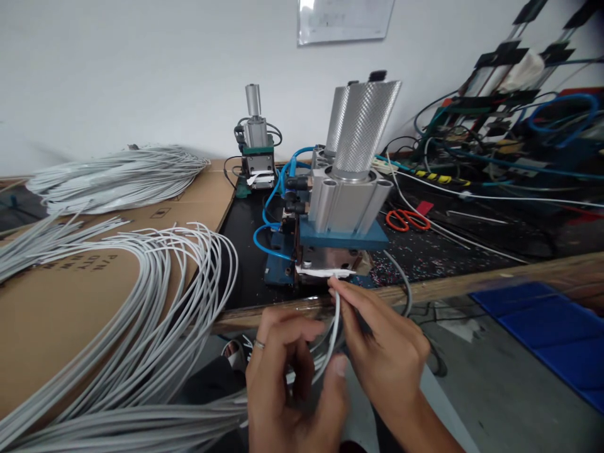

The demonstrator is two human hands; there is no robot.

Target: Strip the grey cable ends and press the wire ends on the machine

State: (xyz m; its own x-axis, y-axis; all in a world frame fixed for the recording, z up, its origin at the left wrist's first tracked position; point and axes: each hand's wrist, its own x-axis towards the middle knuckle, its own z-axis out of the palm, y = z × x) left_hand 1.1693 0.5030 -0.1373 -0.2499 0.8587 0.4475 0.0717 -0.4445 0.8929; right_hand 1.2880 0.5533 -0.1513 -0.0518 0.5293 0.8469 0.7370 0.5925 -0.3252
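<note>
My right hand (384,340) is closed, its thumb and fingers pinching a white cable (336,321) close to its tip. That tip is at the white-covered front edge of a small pneumatic press (344,207); whether it is inserted, I cannot tell. Left of it, my left hand (292,384) has its fingers curved, with thumb and index finger apart. The pinched cable curves down through that gap. A bundle of grey-white cables (189,428) runs from the lower left behind my left hand, which partly hides it.
More cables (155,277) lie looped on cardboard (75,314), with another pile (123,176) behind. A second small press (255,151) stands farther back. Orange-handled scissors (406,220) lie right of the near press. Tangled tubing and machinery (504,107) occupy the right. Below is a blue panel (542,340).
</note>
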